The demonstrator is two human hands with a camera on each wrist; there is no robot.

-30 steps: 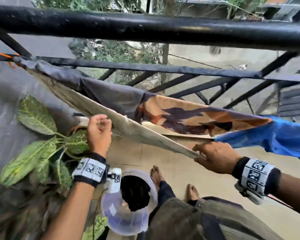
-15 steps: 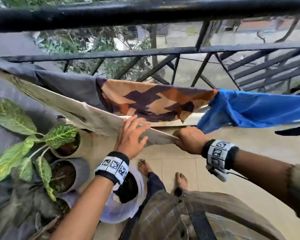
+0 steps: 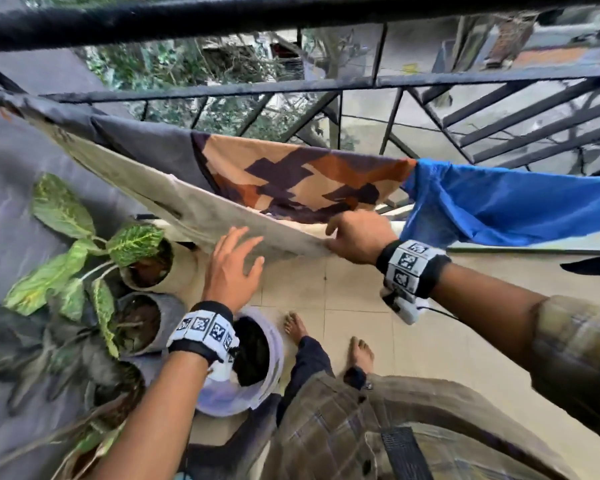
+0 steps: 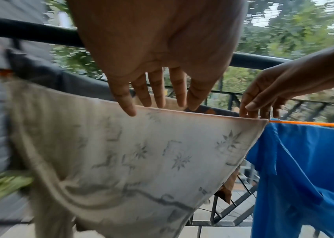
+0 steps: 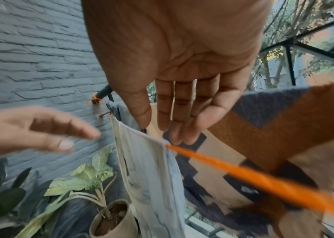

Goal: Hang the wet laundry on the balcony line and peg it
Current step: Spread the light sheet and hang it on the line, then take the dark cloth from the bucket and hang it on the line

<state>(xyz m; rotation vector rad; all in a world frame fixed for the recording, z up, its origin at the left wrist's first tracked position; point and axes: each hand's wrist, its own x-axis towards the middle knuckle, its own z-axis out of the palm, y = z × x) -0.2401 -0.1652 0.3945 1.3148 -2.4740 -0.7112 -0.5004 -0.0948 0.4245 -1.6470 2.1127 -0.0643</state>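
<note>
R hand point(image 3: 359, 237) pinches the top corner of the pale cloth point(image 4: 133, 161) where it meets the orange line point(image 5: 263, 182). L hand point(image 3: 234, 268) open, fingers spread, tips at the cloth's top edge, gripping nothing. Cloth hangs over the line btwn grey wall and blue garment point(image 3: 506, 209); patterned brown cloth point(image 3: 302, 174) behind, bucket point(image 3: 274, 368) on the floor below.

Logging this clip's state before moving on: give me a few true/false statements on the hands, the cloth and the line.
1. The left hand has its fingers spread. True.
2. The right hand is at the pale cloth's corner on the orange line. True.
3. A blue garment hangs left of the pale cloth. False: it hangs to its right.
4. A peg is clipped on the pale cloth's top edge. False: no peg shows.
5. Potted plants stand below the cloth. True.
</note>
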